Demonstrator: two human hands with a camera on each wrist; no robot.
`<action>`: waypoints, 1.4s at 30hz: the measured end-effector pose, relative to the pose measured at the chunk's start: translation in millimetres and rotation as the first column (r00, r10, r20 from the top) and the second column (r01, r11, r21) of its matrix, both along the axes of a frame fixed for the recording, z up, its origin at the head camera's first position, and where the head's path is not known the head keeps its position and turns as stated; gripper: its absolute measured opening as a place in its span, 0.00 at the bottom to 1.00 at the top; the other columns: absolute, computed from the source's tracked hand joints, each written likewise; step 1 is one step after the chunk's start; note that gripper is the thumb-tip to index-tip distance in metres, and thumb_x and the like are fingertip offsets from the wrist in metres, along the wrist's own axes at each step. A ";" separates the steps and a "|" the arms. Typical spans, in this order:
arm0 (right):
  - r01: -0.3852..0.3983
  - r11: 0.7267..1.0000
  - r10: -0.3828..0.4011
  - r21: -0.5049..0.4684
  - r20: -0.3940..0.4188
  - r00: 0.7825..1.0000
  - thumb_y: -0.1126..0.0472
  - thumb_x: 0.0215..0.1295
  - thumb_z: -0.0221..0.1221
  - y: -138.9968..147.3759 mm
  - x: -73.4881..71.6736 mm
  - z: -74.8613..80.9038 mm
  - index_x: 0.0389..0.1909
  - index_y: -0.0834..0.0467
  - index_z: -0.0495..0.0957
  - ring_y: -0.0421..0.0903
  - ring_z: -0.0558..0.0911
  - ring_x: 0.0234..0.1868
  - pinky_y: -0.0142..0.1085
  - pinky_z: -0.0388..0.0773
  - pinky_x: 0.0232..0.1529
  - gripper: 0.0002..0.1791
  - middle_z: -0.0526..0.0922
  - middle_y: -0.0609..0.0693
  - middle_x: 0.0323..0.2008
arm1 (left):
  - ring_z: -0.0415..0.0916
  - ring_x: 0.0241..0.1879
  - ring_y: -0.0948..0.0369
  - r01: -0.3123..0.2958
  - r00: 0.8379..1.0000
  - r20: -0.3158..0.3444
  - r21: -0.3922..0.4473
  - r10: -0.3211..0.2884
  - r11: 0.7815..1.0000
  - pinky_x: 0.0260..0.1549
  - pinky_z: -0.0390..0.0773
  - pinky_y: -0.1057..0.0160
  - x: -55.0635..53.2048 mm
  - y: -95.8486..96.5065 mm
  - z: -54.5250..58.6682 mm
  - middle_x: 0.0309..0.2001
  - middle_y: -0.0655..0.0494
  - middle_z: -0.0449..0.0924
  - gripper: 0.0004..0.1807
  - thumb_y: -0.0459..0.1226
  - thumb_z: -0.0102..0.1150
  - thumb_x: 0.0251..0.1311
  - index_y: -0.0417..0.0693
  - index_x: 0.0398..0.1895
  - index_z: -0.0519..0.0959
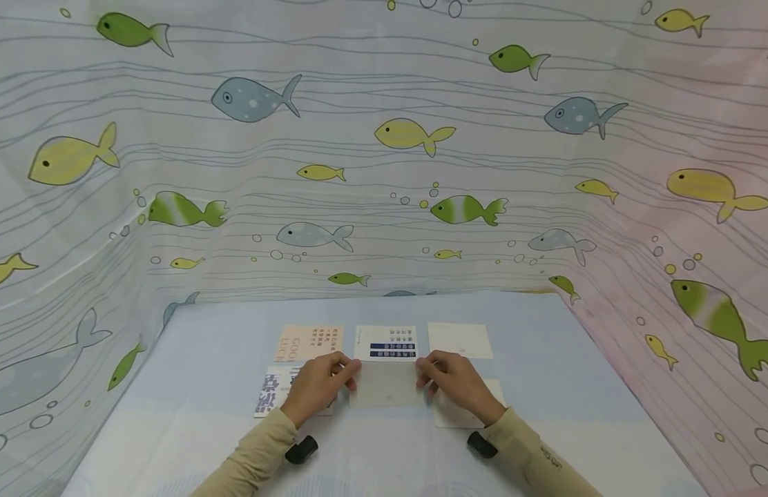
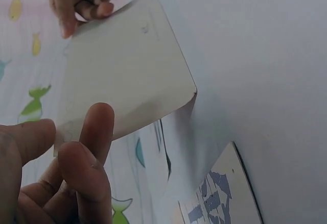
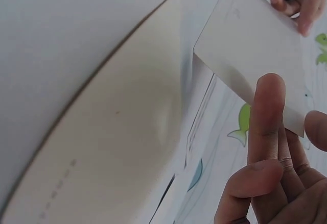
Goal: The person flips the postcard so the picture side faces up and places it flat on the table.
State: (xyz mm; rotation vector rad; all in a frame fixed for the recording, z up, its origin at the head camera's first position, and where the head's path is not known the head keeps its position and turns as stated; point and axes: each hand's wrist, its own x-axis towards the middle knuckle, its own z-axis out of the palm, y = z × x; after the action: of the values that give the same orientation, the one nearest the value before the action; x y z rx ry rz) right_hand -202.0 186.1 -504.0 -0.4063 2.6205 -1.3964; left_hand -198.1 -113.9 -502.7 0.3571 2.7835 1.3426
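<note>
Between both hands is a plain off-white card [image 1: 387, 388], blank apart from a small faint mark. My left hand [image 1: 315, 386] pinches its left end between thumb and fingers. At the opposite end, my right hand [image 1: 461, 386] pinches the other side. The wrist views show the card [image 2: 122, 66] tilted, its lower edge raised over the table. Just beyond it lies a white card [image 1: 385, 335] with dark blue printed bars. A purple-patterned card [image 1: 267, 400] is partly hidden beneath my left hand and a pale card [image 1: 455, 414] beneath my right.
A pink card [image 1: 300, 338] with large letters lies back left, and a blank pale card [image 1: 460, 339] back right. They rest on a light blue tablecloth [image 1: 204, 373]. Fish-printed curtains [image 1: 359, 159] enclose the table's back and sides.
</note>
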 end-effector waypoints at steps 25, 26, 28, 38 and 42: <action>-0.044 0.999 0.044 -0.008 0.000 0.999 0.43 0.76 0.55 1.6 7.0 11.0 0.42 0.51 0.84 0.45 0.86 0.29 0.40 0.76 0.42 0.16 0.89 0.48 0.37 | 0.70 0.16 0.68 -0.024 0.987 -0.158 -0.097 0.008 0.995 0.15 0.66 0.66 10.7 1.4 10.9 0.23 0.72 0.81 0.17 0.59 0.55 0.70 0.60 0.36 0.83; -0.048 0.999 0.048 -0.007 0.000 0.999 0.43 0.75 0.56 1.7 7.5 11.5 0.42 0.50 0.84 0.45 0.86 0.29 0.40 0.76 0.42 0.17 0.89 0.49 0.38 | 0.70 0.17 0.69 -0.024 0.986 -0.167 -0.104 0.007 0.994 0.15 0.66 0.66 11.8 1.1 12.0 0.24 0.72 0.82 0.16 0.58 0.55 0.70 0.61 0.36 0.83; -0.058 0.998 0.058 -0.001 -0.002 0.998 0.42 0.75 0.56 1.6 8.6 12.9 0.43 0.50 0.84 0.45 0.86 0.30 0.40 0.76 0.41 0.17 0.89 0.49 0.39 | 0.70 0.17 0.70 -0.023 0.983 -0.181 -0.112 0.003 0.993 0.15 0.67 0.66 14.2 0.6 13.6 0.24 0.72 0.82 0.15 0.57 0.56 0.70 0.61 0.37 0.83; -0.090 0.995 0.090 0.029 0.015 0.996 0.43 0.74 0.57 4.5 14.4 16.1 0.47 0.50 0.84 0.42 0.86 0.33 0.39 0.77 0.40 0.16 0.88 0.50 0.41 | 0.67 0.17 0.73 0.004 0.976 -0.212 -0.193 -0.046 0.981 0.17 0.67 0.68 24.1 -1.8 12.2 0.26 0.79 0.77 0.14 0.58 0.55 0.70 0.64 0.39 0.82; -0.109 0.993 0.109 0.043 0.008 0.994 0.45 0.74 0.58 3.9 17.4 16.1 0.46 0.51 0.84 0.42 0.85 0.32 0.36 0.77 0.36 0.15 0.87 0.51 0.40 | 0.67 0.19 0.74 0.004 0.972 -0.227 -0.226 -0.056 0.974 0.19 0.68 0.69 25.9 -3.3 9.1 0.28 0.77 0.79 0.11 0.56 0.57 0.70 0.64 0.39 0.83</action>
State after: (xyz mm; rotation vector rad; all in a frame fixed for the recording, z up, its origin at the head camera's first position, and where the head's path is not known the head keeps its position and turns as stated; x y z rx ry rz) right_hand -184.7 190.0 -487.9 -0.5310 2.5769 -1.3025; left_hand -172.2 -117.1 -493.6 0.5772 3.0636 1.0246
